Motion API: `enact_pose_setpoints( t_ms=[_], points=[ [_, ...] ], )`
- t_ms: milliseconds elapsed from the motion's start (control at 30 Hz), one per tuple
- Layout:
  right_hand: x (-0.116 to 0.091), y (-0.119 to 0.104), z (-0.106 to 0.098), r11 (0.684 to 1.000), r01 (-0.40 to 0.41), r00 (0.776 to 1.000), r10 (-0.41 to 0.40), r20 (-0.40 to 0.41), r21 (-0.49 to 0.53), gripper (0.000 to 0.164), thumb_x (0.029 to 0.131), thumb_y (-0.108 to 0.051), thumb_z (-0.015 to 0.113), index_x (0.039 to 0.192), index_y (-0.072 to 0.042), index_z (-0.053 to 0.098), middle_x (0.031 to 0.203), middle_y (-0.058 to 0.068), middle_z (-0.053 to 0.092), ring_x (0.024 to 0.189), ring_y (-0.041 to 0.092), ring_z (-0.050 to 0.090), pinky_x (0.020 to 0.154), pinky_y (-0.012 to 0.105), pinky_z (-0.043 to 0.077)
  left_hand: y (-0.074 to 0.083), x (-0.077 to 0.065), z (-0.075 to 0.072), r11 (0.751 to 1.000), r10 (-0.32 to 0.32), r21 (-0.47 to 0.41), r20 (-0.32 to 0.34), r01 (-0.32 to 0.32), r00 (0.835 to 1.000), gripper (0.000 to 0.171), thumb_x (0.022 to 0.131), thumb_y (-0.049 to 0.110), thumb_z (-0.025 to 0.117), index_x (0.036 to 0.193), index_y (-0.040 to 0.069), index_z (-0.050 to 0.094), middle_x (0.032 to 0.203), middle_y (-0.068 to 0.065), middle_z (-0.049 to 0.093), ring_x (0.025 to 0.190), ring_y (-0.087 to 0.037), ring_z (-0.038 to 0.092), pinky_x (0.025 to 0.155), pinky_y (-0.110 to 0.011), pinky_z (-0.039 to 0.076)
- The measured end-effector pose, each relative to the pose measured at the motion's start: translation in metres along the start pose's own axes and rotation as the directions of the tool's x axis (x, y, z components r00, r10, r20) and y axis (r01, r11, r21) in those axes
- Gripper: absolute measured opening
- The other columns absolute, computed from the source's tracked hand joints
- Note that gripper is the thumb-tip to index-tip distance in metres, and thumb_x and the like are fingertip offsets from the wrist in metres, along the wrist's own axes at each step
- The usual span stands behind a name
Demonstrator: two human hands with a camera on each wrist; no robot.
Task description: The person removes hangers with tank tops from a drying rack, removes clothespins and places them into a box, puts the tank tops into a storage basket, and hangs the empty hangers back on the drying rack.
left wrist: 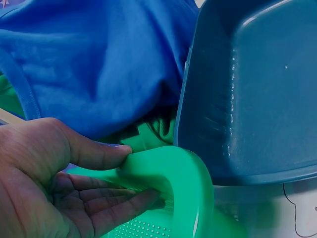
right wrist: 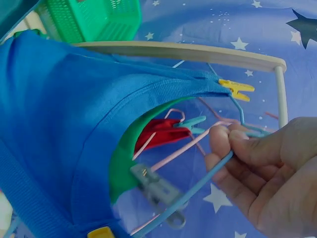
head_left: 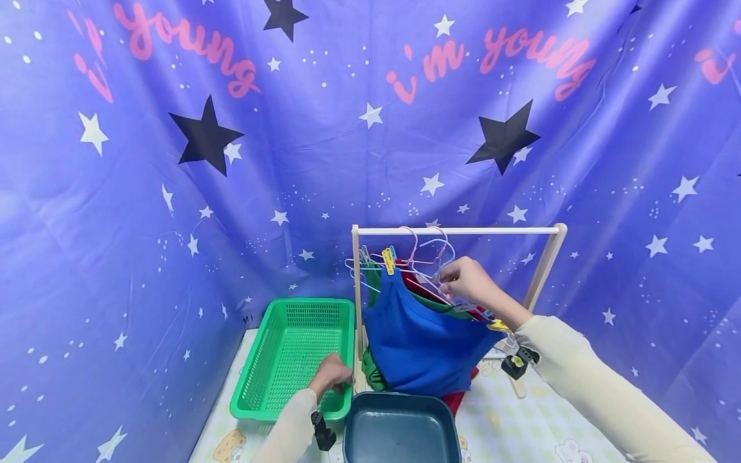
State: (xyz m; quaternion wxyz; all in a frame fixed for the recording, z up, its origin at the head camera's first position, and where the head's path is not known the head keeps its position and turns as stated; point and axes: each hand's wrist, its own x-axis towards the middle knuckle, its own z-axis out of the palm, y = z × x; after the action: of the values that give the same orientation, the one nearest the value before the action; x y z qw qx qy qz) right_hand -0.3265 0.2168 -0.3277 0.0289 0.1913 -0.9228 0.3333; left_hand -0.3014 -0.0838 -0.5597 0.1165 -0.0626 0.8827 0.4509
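My right hand (head_left: 466, 281) pinches a blue hanger (right wrist: 198, 179) near its neck, between thumb and fingertips. From this hanger hangs a blue sleeveless top (head_left: 419, 350), its straps clipped by yellow clothespins (right wrist: 237, 88). In the head view, the hanger's hook shows just below the white bar (head_left: 492, 231) of the drying rack. Green and red garments (right wrist: 166, 135) hang behind the blue one on pink hangers, with a grey clip (right wrist: 156, 184) among them. My left hand (head_left: 332, 373) grips the rim of a green basket (left wrist: 190, 173), thumb above and fingers underneath.
A dark blue-grey basin (head_left: 399, 427) stands in front of the rack, close beside the basket. The rack's wooden right leg (head_left: 544, 267) rises behind my right forearm. A patterned cloth (head_left: 509, 418) covers the table, and a purple starry curtain (head_left: 324, 161) encloses the back and sides.
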Motion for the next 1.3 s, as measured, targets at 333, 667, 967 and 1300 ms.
enact_pose_setpoints(
  t_ms=[333, 667, 967, 1300],
  points=[
    [-0.021, 0.018, -0.011, 0.997, 0.020, 0.996, -0.026, 0.083, 0.081, 0.025, 0.091, 0.010, 0.064, 0.114, 0.009, 0.072, 0.078, 0.017, 0.072, 0.058, 0.017, 0.063, 0.052, 0.023, 0.051, 0.000, -0.001, 0.001, 1.000, 0.013, 0.002, -0.006, -0.013, 1.000, 0.037, 0.071, -0.010, 0.071, 0.061, 0.012, 0.043, 0.063, -0.010, 0.056, 0.050, -0.022, 0.065, 0.052, -0.035, 0.059],
    [-0.033, 0.027, -0.019, 0.996, 0.027, 0.991, -0.038, 0.129, 0.086, 0.021, 0.091, 0.010, 0.062, 0.110, 0.012, 0.071, 0.087, 0.022, 0.075, 0.061, 0.027, 0.069, 0.054, 0.024, 0.052, 0.002, -0.005, 0.001, 1.000, 0.006, -0.013, -0.010, -0.006, 1.000, 0.037, 0.071, -0.012, 0.071, 0.063, 0.011, 0.043, 0.066, -0.011, 0.056, 0.053, -0.025, 0.067, 0.054, -0.036, 0.060],
    [-0.034, 0.010, -0.026, 0.995, 0.086, 0.987, -0.093, 0.131, 0.055, 0.016, 0.091, 0.008, 0.065, 0.102, 0.007, 0.076, 0.087, 0.016, 0.076, 0.060, 0.018, 0.065, 0.051, 0.023, 0.048, 0.001, -0.003, 0.000, 1.000, -0.003, -0.020, -0.007, 0.003, 1.000, 0.039, 0.070, -0.011, 0.071, 0.061, 0.013, 0.042, 0.063, -0.007, 0.054, 0.052, -0.024, 0.066, 0.053, -0.034, 0.060],
    [-0.024, -0.026, -0.011, 0.978, 0.161, 0.971, -0.181, 0.158, 0.130, 0.013, 0.089, 0.012, 0.064, 0.089, 0.005, 0.076, 0.076, 0.013, 0.074, 0.060, 0.018, 0.066, 0.055, 0.026, 0.055, 0.001, -0.005, -0.004, 0.998, 0.051, -0.030, -0.009, -0.051, 0.999, 0.030, 0.069, -0.007, 0.073, 0.062, 0.010, 0.049, 0.063, -0.011, 0.063, 0.050, -0.023, 0.067, 0.053, -0.036, 0.059]
  ],
)
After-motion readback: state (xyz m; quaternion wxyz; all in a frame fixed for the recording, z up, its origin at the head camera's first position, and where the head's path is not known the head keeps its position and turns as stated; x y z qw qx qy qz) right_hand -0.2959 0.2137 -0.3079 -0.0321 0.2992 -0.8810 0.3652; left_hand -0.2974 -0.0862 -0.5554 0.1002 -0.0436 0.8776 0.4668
